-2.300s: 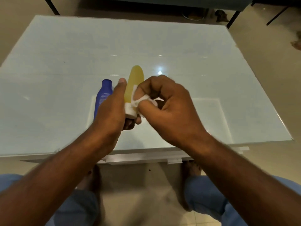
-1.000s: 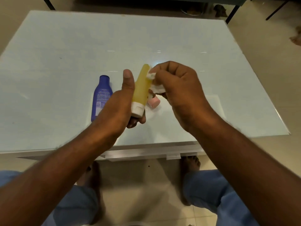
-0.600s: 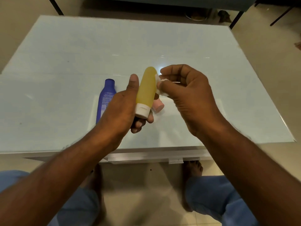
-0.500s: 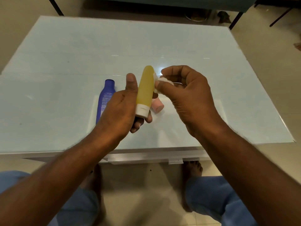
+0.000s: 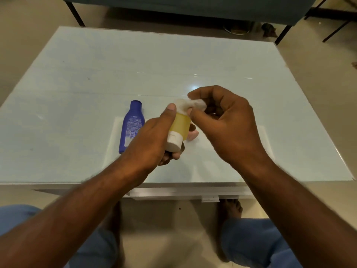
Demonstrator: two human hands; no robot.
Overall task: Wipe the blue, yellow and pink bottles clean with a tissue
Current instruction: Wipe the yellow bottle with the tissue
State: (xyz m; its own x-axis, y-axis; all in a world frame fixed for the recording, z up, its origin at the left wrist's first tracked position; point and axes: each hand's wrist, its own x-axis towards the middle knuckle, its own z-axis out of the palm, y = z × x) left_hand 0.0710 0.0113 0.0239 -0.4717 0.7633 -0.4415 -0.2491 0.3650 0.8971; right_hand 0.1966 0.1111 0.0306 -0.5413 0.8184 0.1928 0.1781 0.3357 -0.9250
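Left hand grips the yellow bottle cap-down, right hand pinches the tissue at its far end — best to turn the bottle, rubbing all round.

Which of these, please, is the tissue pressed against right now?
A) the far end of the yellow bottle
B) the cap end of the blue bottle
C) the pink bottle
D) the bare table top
A: the right hand pinches the tissue against the far end of the yellow bottle, which the left hand holds above the table; the blue bottle lies untouched.
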